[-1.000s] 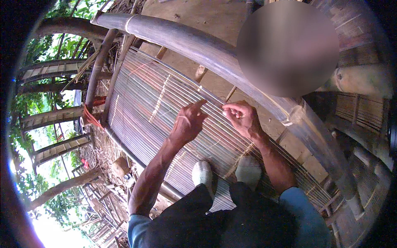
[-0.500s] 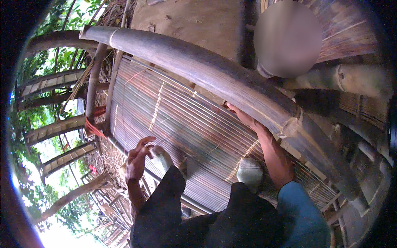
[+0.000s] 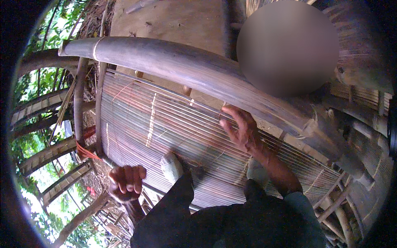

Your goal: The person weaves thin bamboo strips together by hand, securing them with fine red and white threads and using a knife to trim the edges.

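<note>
Right hand [image 3: 242, 130]: fingers spread and slack, grasping nothing, tips resting on the thin horizontal bamboo slats of the woven panel [image 3: 165, 136] near its upper edge, just below the thick grey curved bamboo pole [image 3: 198, 68]. Left hand [image 3: 126, 182]: fingers curled inward at the panel's lower left edge, off the slats; whether anything lies inside the curl cannot be told. Panel: slats laid close and parallel across most of the frame, crossed by a few pale upright binding strips [image 3: 152, 120]; the weave looks largely laid, with loose strands and gaps toward the right where work seems left. One pale foot [image 3: 170, 166] rests on the lower slats, between the hands. Red cord [image 3: 86, 151] tied at the left corner post. Hidden: the panel's lower right part behind dark trousers [image 3: 215, 219]; far right dim, distorted.
</note>
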`<control>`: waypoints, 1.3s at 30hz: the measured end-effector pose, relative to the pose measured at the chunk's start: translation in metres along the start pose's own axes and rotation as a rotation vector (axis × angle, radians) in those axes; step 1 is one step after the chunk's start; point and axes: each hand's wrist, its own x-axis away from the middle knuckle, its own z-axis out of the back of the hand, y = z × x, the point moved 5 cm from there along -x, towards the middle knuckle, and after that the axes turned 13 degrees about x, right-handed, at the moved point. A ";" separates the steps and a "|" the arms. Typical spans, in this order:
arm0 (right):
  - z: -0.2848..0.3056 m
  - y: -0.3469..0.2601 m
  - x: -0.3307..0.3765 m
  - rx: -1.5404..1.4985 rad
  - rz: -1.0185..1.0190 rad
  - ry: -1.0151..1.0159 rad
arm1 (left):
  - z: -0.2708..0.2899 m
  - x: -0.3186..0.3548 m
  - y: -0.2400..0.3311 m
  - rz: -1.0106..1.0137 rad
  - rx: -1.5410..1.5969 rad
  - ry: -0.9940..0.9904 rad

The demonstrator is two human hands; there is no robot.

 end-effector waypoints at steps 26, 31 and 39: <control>-0.090 -0.133 0.013 0.184 0.540 -0.367 | 0.184 -0.022 0.087 0.301 -1.029 0.331; -0.101 -0.139 0.039 0.287 0.693 -0.744 | 0.193 -0.131 0.125 -0.375 -1.636 0.150; -0.021 -0.140 -0.028 0.622 0.532 -0.866 | 0.244 -0.236 0.095 -0.555 -1.956 -0.004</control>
